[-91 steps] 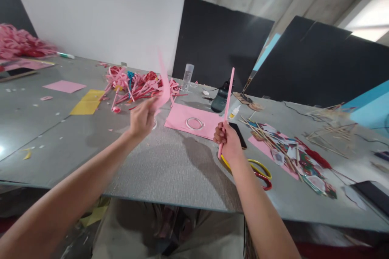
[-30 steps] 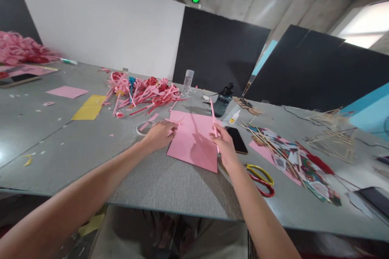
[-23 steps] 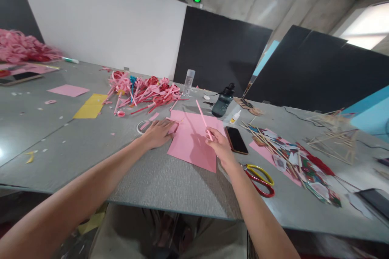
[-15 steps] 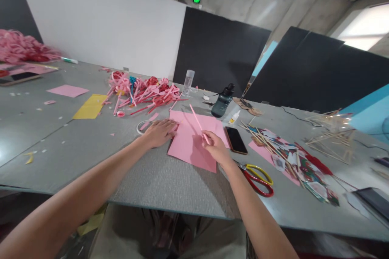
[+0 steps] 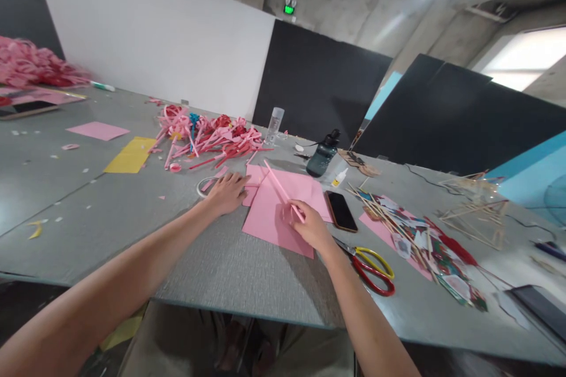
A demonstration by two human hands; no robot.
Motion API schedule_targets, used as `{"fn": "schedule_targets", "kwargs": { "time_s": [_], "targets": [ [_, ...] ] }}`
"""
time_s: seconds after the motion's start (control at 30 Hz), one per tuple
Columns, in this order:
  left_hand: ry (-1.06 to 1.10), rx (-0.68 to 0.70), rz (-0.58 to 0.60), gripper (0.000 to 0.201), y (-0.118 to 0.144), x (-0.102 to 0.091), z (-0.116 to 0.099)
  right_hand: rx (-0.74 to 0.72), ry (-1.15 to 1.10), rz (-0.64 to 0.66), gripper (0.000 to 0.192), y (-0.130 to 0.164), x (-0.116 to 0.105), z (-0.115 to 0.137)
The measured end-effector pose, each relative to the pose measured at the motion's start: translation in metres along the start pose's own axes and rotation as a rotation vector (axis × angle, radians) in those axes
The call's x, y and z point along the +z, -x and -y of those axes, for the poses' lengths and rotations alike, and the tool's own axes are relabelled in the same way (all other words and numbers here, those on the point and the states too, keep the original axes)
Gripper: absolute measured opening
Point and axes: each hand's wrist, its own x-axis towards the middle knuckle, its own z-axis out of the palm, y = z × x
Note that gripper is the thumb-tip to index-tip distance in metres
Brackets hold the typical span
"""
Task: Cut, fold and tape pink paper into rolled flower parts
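My right hand [image 5: 309,227] is closest to me. It rests on the pink paper [image 5: 283,209] and its fingers are closed around the low end of a thin pink stick [image 5: 280,188]. The stick leans up and away to the left, over the paper. The paper lies flat on the gray table [image 5: 110,212], right in front of me.

My left hand [image 5: 227,191] is a bit farther out, at the left edge of the pink paper. It lies flat with the fingers spread a little, pressing on the paper's edge. It holds nothing. Just beside it, on its left, is a ring of clear tape [image 5: 204,185].

Just right of my right hand lie scissors [image 5: 374,265] with red and yellow handles. A black phone [image 5: 341,211] lies just past them, next to the paper. Farther right is a mess of sticks and colored scraps [image 5: 420,235].

Farther back, a yellow sheet [image 5: 130,155] lies on the left. Behind my left hand is a pile of pink and red paper strips [image 5: 207,132]. Near it stand a clear bottle [image 5: 275,123], a dark bottle [image 5: 322,154] and a small glue bottle [image 5: 339,177].
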Motion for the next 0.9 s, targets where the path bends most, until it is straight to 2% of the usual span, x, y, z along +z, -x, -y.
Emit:
{"fn": "schedule_targets", "kwargs": {
  "time_s": [0.2,0.4,0.57,0.7,0.8,0.9],
  "targets": [
    [0.03,-0.084,-0.098,0.024,-0.001,-0.008,0.006,-0.014,0.018,0.006,0.062,0.0,-0.001,0.0],
    [0.105,-0.198,-0.209,0.024,-0.006,-0.014,0.015,0.004,0.035,0.01,0.068,0.0,-0.001,0.002],
    [0.297,-0.283,-0.27,0.025,-0.009,-0.011,0.014,-0.025,0.029,-0.013,0.065,0.001,-0.001,0.003],
    [0.163,-0.354,-0.239,0.037,-0.004,-0.015,0.013,-0.079,-0.012,-0.096,0.053,0.001,-0.001,0.001],
    [-0.015,-0.323,-0.254,0.046,0.0,-0.02,0.01,-0.063,-0.005,-0.172,0.047,0.0,-0.002,0.0],
    [-0.03,-0.167,-0.213,0.037,0.002,-0.019,-0.001,-0.045,-0.017,-0.224,0.051,-0.001,-0.004,0.0]
  ]
}}
